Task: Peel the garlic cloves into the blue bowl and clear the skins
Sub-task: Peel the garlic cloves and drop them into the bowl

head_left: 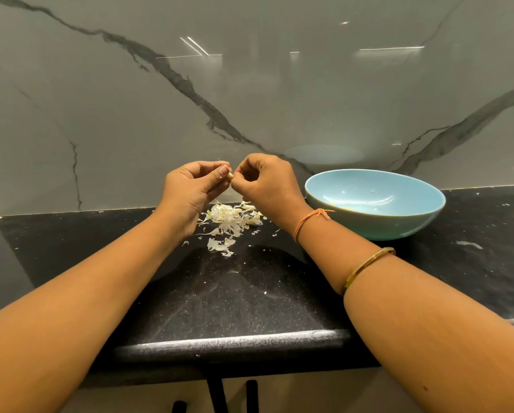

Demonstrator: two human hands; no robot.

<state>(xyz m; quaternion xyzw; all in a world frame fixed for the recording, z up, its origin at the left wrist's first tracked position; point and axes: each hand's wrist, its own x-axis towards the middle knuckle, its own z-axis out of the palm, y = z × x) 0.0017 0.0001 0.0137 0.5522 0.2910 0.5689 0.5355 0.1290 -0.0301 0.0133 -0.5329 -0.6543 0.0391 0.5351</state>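
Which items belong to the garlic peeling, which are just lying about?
Job: garlic clove, pinched between left hand and right hand; blue bowl; skin pile.
Incidental: black counter, marble wall, orange thread, gold bangle.

L hand [190, 190] & R hand [269, 181] pinch clove [230, 174] over skins [228, 219].

A kitchen is indicated by a speckled black stone countertop [220, 293], a glossy marble-veined backsplash [249, 84], cabinet handles [251, 394] below, and scattered garlic skins [225, 222].
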